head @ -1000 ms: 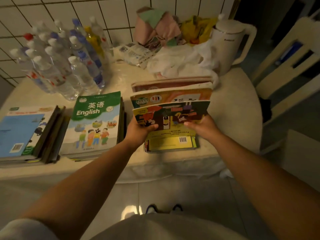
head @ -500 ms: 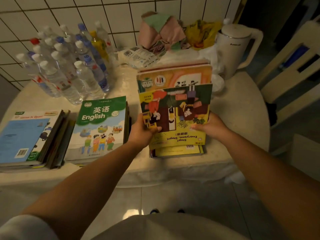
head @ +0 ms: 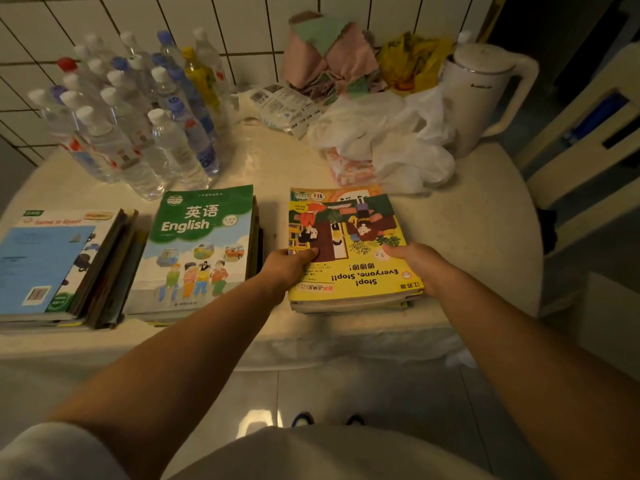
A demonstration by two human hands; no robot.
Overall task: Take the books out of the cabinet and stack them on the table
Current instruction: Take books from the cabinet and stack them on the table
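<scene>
A stack of books topped by a yellow picture book (head: pixel 349 237) lies flat near the front edge of the cream table (head: pixel 467 230). My left hand (head: pixel 289 266) grips the stack's left side, thumb on the cover. My right hand (head: pixel 417 265) grips its right side, thumb on top. To the left sits a stack topped by a green English textbook (head: pixel 201 244). Further left is a third stack with a blue-covered book (head: pixel 45 261) on top. The cabinet is not in view.
Several water bottles (head: pixel 138 116) crowd the back left by the tiled wall. White plastic bags (head: pixel 391 136), cloths (head: pixel 329 53) and a white kettle (head: pixel 481 91) fill the back right. A pale chair (head: pixel 588 140) stands to the right of the table.
The books I held tilted upright have come down flat onto the stack on the table. Both hands lowered with them and still grip the sides.
</scene>
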